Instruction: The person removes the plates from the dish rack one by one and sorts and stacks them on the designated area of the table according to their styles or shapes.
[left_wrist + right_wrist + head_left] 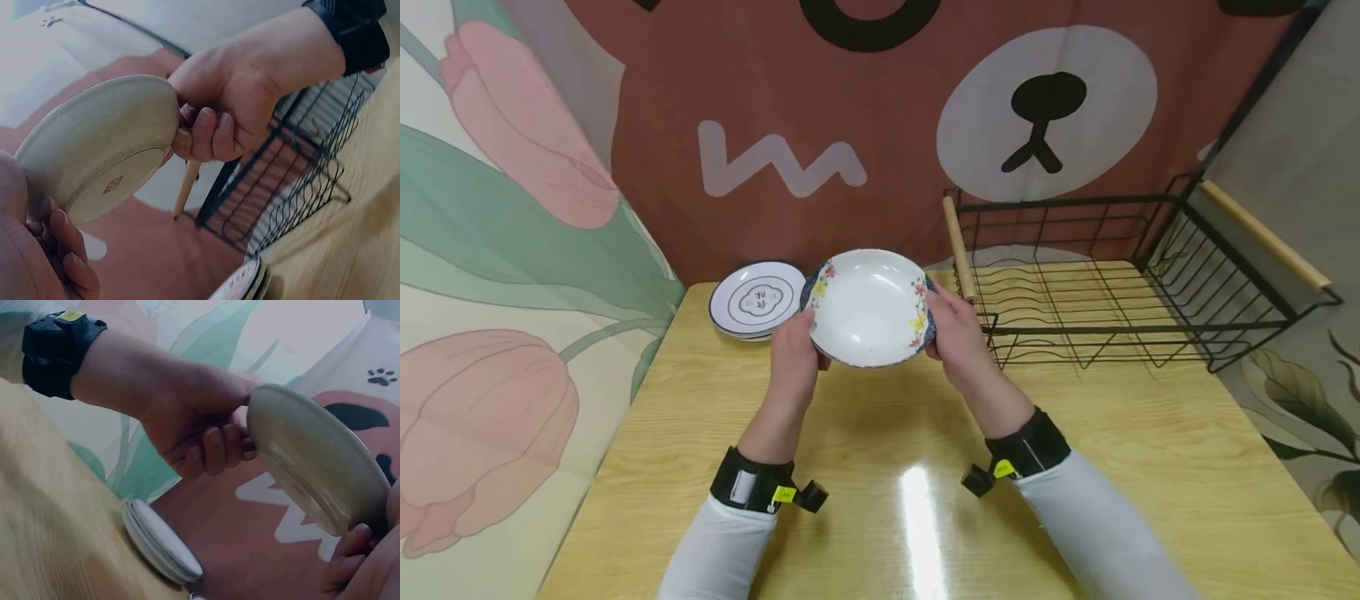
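A deep white plate (pixel 871 310) with red and yellow flowers and a blue-patterned edge is held up off the table, tilted toward me. My left hand (pixel 795 350) grips its left rim, and my right hand (pixel 957 333) grips its right rim, thumbs on the upper side. In the left wrist view, the plate's plain underside (pixel 106 137) shows a small stamp on the base, with curled fingers under the edge. Behind my left hand lie stacked blue-rimmed plates (pixel 758 298) with a printed centre. The right wrist view also shows this plate stack (pixel 161 540).
A black wire dish rack (pixel 1097 332) with wooden handles stands at the back right, close beyond my right hand. A wooden table (pixel 880 433) lies beneath. Printed cloth with a bear (pixel 895 150) hangs along the back, and a tulip-patterned cloth (pixel 490 250) covers the left side.
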`<move>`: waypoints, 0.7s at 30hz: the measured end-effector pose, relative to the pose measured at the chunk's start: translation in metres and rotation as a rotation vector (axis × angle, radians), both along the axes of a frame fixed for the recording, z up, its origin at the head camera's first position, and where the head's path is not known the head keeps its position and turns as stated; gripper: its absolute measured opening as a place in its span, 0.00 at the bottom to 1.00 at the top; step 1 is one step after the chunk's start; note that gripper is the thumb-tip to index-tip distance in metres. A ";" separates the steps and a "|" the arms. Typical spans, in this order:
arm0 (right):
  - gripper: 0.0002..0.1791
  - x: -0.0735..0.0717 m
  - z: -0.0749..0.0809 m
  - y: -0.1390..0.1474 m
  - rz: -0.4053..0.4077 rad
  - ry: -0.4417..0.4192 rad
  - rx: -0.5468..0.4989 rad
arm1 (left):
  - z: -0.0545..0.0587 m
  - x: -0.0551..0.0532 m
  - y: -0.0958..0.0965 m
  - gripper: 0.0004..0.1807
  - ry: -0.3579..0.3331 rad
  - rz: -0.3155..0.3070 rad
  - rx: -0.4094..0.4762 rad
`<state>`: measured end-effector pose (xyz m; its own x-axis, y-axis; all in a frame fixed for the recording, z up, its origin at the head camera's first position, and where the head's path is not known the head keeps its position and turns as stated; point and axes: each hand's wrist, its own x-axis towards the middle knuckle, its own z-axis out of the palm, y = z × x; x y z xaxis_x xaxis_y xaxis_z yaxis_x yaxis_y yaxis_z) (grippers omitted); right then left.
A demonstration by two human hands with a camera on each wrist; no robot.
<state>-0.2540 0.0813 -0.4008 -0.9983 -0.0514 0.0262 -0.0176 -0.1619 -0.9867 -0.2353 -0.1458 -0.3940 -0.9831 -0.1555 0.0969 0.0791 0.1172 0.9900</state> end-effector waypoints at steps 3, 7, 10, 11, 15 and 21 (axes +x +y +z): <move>0.23 -0.016 -0.002 -0.008 -0.046 -0.030 0.009 | -0.001 -0.018 -0.003 0.29 -0.032 0.024 0.000; 0.23 -0.039 -0.008 -0.013 -0.110 -0.065 0.020 | -0.007 -0.045 -0.006 0.28 -0.069 0.032 -0.016; 0.23 -0.056 -0.017 -0.014 -0.156 -0.066 0.052 | -0.014 -0.062 -0.008 0.28 -0.075 0.041 -0.082; 0.23 -0.061 -0.021 -0.014 -0.175 -0.065 0.065 | -0.017 -0.068 -0.008 0.28 -0.070 0.044 -0.119; 0.23 -0.080 -0.040 -0.011 -0.224 -0.065 0.154 | -0.035 -0.090 -0.011 0.29 -0.025 0.039 -0.271; 0.19 -0.100 -0.070 -0.004 -0.282 -0.028 0.318 | -0.066 -0.114 -0.012 0.28 -0.004 0.005 -0.397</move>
